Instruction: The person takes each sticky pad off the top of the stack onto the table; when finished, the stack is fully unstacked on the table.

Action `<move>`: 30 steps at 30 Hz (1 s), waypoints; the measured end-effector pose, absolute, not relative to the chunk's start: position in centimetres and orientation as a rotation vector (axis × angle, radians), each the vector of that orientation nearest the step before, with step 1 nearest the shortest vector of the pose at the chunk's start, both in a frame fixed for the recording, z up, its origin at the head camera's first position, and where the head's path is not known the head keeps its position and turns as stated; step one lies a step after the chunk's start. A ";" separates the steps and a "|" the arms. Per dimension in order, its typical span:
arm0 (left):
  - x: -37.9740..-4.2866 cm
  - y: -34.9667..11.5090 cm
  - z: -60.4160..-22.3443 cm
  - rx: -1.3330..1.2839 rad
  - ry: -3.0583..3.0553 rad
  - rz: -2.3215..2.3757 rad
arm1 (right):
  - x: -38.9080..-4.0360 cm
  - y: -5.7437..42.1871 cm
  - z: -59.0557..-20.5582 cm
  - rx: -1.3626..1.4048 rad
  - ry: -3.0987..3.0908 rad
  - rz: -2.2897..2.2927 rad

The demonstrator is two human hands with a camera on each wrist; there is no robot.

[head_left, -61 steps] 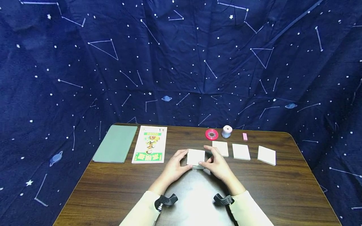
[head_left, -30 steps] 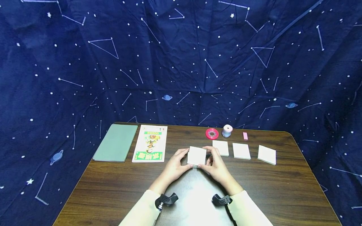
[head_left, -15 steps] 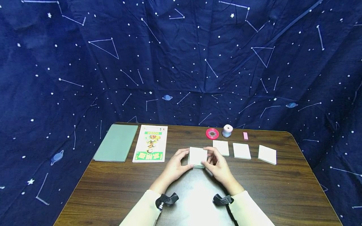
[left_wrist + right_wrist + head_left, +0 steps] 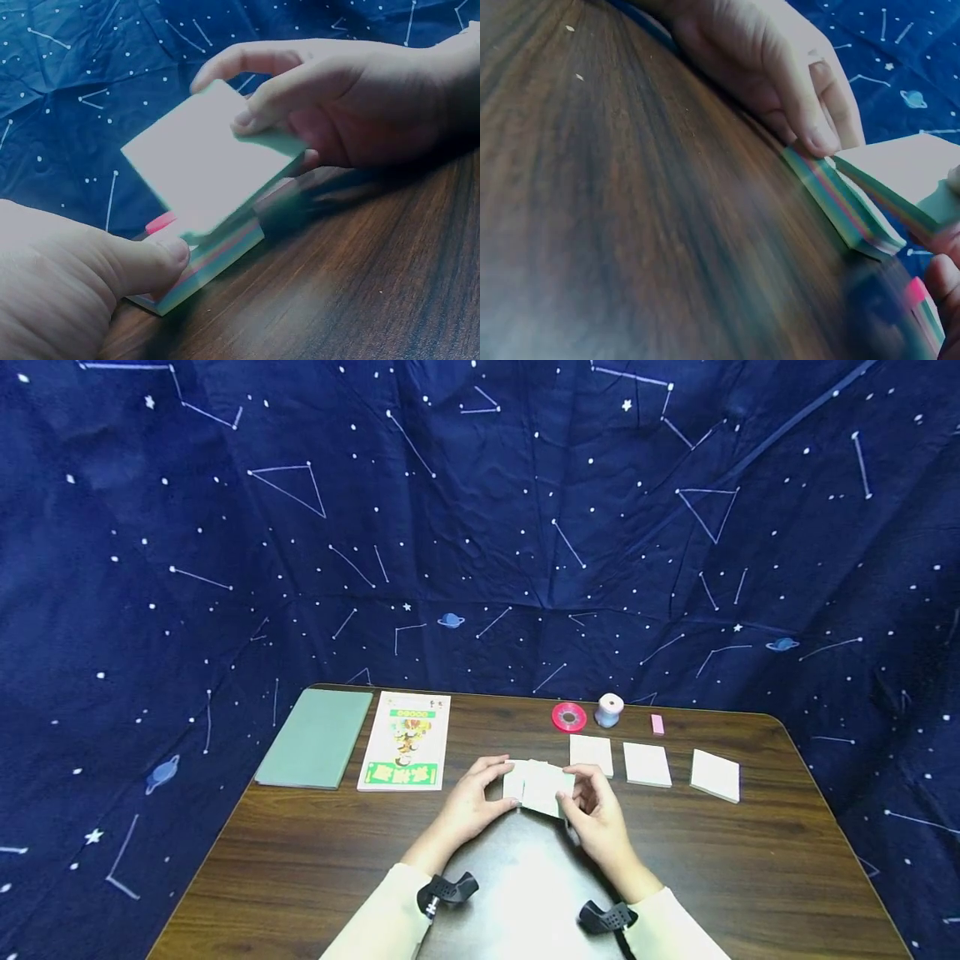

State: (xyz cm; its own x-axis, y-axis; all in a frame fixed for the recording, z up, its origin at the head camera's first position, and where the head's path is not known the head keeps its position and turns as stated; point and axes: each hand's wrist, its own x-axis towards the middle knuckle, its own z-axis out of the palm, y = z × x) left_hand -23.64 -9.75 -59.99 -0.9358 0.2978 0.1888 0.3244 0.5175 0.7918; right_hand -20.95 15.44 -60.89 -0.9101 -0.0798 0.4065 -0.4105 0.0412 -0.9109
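At centre, my right hand (image 4: 602, 818) pinches upper pad (image 4: 196, 159), left hand (image 4: 468, 807) lower pad (image 4: 221, 256); apparent step: separation; next, probably, lift clear.

Pale cream sleeves (image 4: 381, 914), a black perforated band (image 4: 448, 892) at each wrist, a silvery fitting (image 4: 431, 907) by the left.

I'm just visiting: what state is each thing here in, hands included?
Left hand: gripping the lower pad
Right hand: pinching the upper pad
Upper pad: tilted above the lower pad
Lower pad: lying flat
Three white pads: flat, apart
Green folder: flat
Booklet: closed, cover upside down to the wearer
Red reel: lying flat
Pale spool: standing upright
Pink block: lying flat
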 end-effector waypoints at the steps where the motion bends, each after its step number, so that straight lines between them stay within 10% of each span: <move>1: -23.6 -9.7 -60.0 -0.552 -2.715 -1.422 | -20.8 15.7 -61.0 0.497 -2.070 1.953; 30: -23.7 -9.6 -60.0 -0.562 -2.708 -1.416 | -20.0 21.8 -61.2 -0.020 -2.468 1.377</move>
State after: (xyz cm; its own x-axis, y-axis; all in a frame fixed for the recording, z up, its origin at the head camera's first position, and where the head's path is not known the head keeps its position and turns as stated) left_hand -23.73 -9.58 -59.97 -0.9340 0.2997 0.1946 0.3309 0.5196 0.7877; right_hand -20.01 21.77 -61.17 -0.9507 0.1631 0.2636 -0.1387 0.5368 -0.8323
